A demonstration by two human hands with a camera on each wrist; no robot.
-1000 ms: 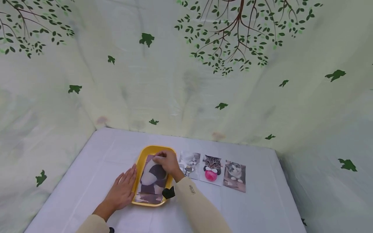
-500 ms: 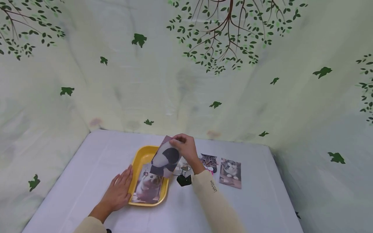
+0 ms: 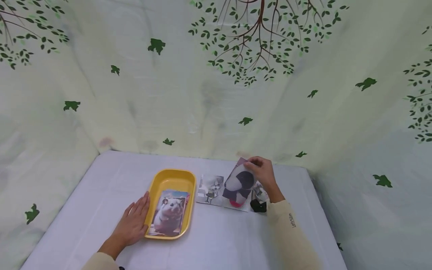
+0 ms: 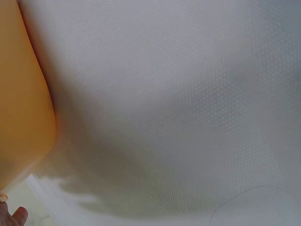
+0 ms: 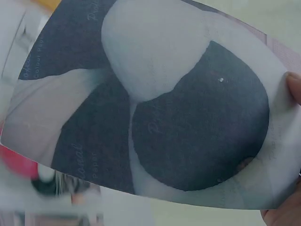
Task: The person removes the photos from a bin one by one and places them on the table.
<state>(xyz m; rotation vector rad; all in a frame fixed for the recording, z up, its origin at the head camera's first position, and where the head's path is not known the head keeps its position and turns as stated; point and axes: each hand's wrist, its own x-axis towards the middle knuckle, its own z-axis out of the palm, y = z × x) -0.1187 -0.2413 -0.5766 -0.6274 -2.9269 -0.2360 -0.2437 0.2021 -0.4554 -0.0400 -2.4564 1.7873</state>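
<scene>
My right hand [image 3: 264, 174] pinches the top corner of a photo card [image 3: 237, 182] printed with a black-and-white animal, raised over the row of cards. In the right wrist view this card [image 5: 183, 94] looks slightly bowed, with fingertips [image 5: 295, 88] at its edge. My left hand [image 3: 133, 223] lies with straight fingers along the left side of a yellow tray [image 3: 172, 180]. A hamster photo card [image 3: 168, 217] is uppermost on the cards in the tray. The left wrist view is mostly white tablecloth, with the tray's outer wall [image 4: 23, 103] at the left.
Right of the tray, a pale photo card [image 3: 209, 189] lies flat on the white table [image 3: 209, 240]. Beside it is a card with a pink ball [image 3: 237, 204], mostly covered by the held card. A third card [image 3: 260, 190] is partly behind my right wrist. A leaf-printed sheet [image 3: 202, 93] hangs behind.
My right hand has lifted the black-and-white animal card out of the tray and carried it right, over the laid-out cards. The hamster card is now uncovered. The left hand stays at the tray.
</scene>
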